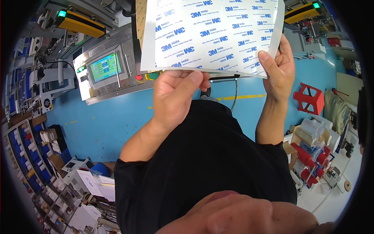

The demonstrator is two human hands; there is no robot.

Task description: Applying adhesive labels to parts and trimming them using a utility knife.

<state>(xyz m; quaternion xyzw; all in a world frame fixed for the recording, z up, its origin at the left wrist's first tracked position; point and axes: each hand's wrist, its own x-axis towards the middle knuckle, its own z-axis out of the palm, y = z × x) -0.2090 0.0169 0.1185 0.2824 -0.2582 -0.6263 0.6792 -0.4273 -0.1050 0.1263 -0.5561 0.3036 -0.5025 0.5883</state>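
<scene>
Sheet (214,37) raised, our right hand (281,72) clamps it; whether left hand (176,93) grips, or what remains, we cannot tell

You wear a black shirt (206,156), plain and dark all over, its cloth loose and softly creased. On the shirt's left side, your left sleeve (128,175) is short and wide; on its right side, your right sleeve (278,160) matches it in colour and cut. Past the shirt's sleeve hems, your left forearm (142,136) and right forearm (271,121) are bare and narrow toward the wrists. Farther from the shirt, your left hand (175,95) and right hand (279,78) are bare too, each thumb rounded at the tip.
</scene>
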